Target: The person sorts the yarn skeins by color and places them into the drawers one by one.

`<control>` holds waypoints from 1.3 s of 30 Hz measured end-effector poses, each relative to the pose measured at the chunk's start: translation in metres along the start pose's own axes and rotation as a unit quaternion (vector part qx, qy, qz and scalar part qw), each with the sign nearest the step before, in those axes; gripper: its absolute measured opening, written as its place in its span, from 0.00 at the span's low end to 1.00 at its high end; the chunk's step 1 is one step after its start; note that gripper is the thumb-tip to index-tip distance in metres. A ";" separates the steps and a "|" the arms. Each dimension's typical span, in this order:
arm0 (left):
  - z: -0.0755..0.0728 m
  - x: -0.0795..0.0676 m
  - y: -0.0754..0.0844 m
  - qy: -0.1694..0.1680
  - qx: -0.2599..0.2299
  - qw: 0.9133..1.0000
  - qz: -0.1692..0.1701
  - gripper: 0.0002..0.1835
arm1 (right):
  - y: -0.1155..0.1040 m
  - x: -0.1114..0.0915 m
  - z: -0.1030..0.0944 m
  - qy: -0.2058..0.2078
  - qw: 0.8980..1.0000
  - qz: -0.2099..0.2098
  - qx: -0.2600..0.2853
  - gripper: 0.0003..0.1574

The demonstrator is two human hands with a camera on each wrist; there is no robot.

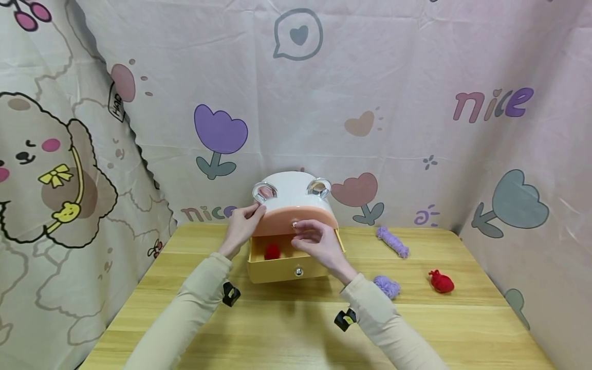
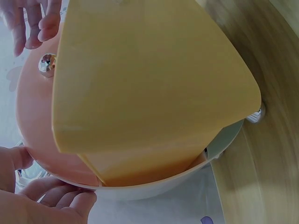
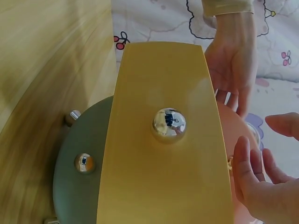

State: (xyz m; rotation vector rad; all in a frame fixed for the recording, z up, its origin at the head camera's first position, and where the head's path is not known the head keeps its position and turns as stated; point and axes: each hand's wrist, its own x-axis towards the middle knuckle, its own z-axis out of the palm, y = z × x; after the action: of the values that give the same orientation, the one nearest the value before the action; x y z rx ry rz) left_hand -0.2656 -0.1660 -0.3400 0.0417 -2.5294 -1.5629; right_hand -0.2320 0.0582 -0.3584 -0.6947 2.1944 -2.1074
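While the yellow drawer [image 1: 273, 273] is jutting out, the left hand [image 1: 240, 228] is holding the cabinet [image 1: 292, 189] near the table's [image 1: 430, 329] back edge.
Its curled fingers and thumb are gripping the upper rim; the right hand [image 1: 321, 244] is hovering, thumb and fingers parted, by the pink drawer's [image 1: 274, 224] knob [image 1: 294, 225], apparently slick and best pinched; the stiff shell is probably light, needing bracing.

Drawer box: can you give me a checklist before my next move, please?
1. Yellow drawer pulled out: ok, it stands open.
2. Red ball inside it: ok.
3. Pink drawer shut: ok.
4. Left grip touching the drawer box: ok, at its rim.
5. Right grip pinching the pink drawer's knob: not ok, thumb and fingertips are apart.
6. Pink drawer's contents: cannot tell, they're hidden.
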 end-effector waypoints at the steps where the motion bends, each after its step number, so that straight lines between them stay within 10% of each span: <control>1: 0.000 0.000 0.000 0.000 0.000 1.000 0.000 0.31 | 0.000 0.000 0.000 0.001 1.000 0.001 -0.003 0.26; 22: -0.002 0.000 -0.001 -0.001 0.002 1.000 -0.001 0.31 | 0.008 -0.007 -0.027 0.059 0.998 -0.013 -0.028 0.23; 39: 0.000 0.001 -0.001 0.003 0.001 1.000 0.005 0.30 | 0.033 -0.050 -0.141 0.140 0.989 -0.041 -0.020 0.28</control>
State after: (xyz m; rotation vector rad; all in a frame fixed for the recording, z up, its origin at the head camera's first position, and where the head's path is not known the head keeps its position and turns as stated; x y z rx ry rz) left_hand -0.2672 -0.1666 -0.3411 0.0341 -2.5233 -1.5537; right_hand -0.2414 0.2068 -0.3913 -0.5260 2.3895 -2.3362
